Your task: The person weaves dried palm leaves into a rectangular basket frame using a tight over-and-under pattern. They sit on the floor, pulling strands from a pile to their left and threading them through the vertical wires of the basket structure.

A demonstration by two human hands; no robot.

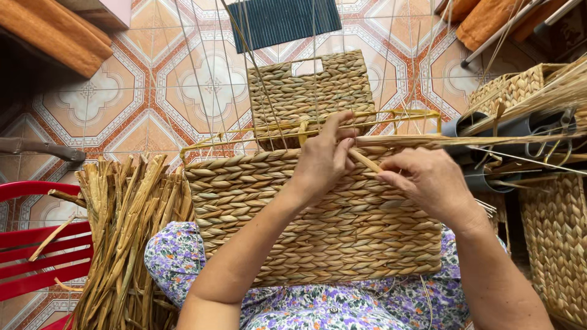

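At the centre of the frame a half-woven basket (318,214) rests on the person's lap, where the left hand (324,160) presses its fingers together on the top row and the right hand (428,180) pinches a straw strand (365,161) between them, dried reeds (125,232) lying lower left.

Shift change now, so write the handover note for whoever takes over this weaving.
Left hand: fingers pinch the strand at the basket's top edge.
Right hand: grips the same strand from the right.
The half-woven basket rests on the lap, wire frame showing above.
Done: near wall woven almost to the frame's top bar.
Left: the top rows.
Spare dried stalks lie at the left.
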